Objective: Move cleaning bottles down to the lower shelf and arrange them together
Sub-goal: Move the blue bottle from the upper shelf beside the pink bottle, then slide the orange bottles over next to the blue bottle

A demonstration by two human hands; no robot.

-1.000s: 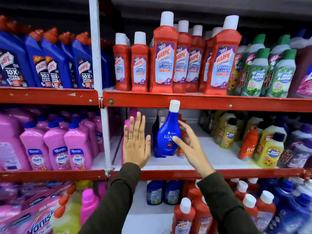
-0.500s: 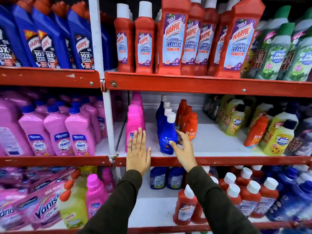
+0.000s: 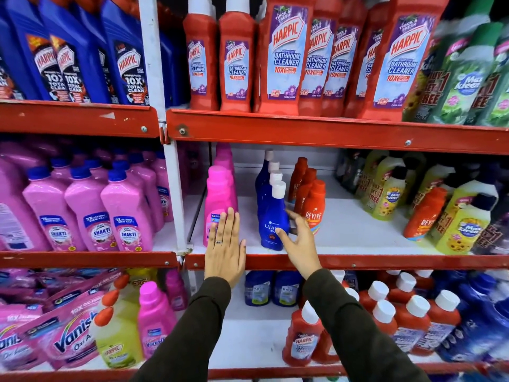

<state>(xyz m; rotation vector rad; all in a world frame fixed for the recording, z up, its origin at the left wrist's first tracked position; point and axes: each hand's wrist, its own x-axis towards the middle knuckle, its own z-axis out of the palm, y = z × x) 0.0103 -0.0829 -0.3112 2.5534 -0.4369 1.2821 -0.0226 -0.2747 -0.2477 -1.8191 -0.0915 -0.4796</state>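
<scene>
Head view looks onto red-edged metal shelving [image 3: 330, 132] with white boards, split by a white upright post [image 3: 154, 64]. Far left on the top tier stand blue Harpic bottles [image 3: 80, 53]; below them, pink Shakti bottles [image 3: 91, 213]; lowest, pink Vanish pouches [image 3: 63, 334]. Right of the post, my left hand [image 3: 224, 250] is spread flat and empty, its fingers raised in front of a pink bottle [image 3: 219, 197] on the middle shelf board [image 3: 358, 230]. Next comes the blue Ujala bottle [image 3: 272, 216], upright at the front of a row of its kind near the board's edge; my right hand [image 3: 298, 241] is open around it, thumb tip on the label, not closed. Just beside it stands an orange Revive bottle [image 3: 314, 208]. Overhead are red Harpic bathroom cleaners [image 3: 286, 56], and at far right, yellow-green Max Kleen bottles [image 3: 462, 224].
</scene>
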